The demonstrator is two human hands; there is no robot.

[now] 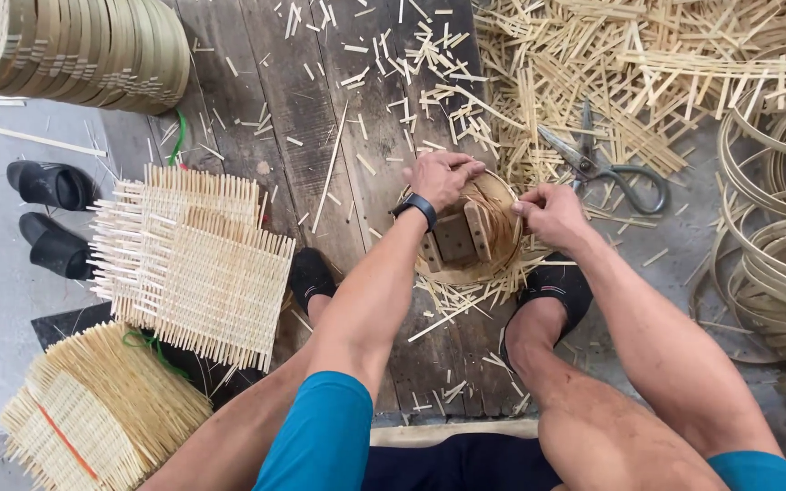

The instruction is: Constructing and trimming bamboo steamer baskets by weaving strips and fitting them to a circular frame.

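hands: left hand (442,177) pressed flat on the round bamboo basket (479,238), right hand (549,214) pinching its rim; best to brace firmly while easing strips in.

Both arms reach forward between bent knees; left hand (444,177) curled palm-down, right hand (549,215) pinching, fingers closed.

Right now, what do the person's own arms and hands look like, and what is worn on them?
Both arms are bare from the upper arm down, with short teal sleeves ending above the elbows. The left hand has a black wristband or watch on its wrist. The right hand wears nothing; no gloves or rings show.
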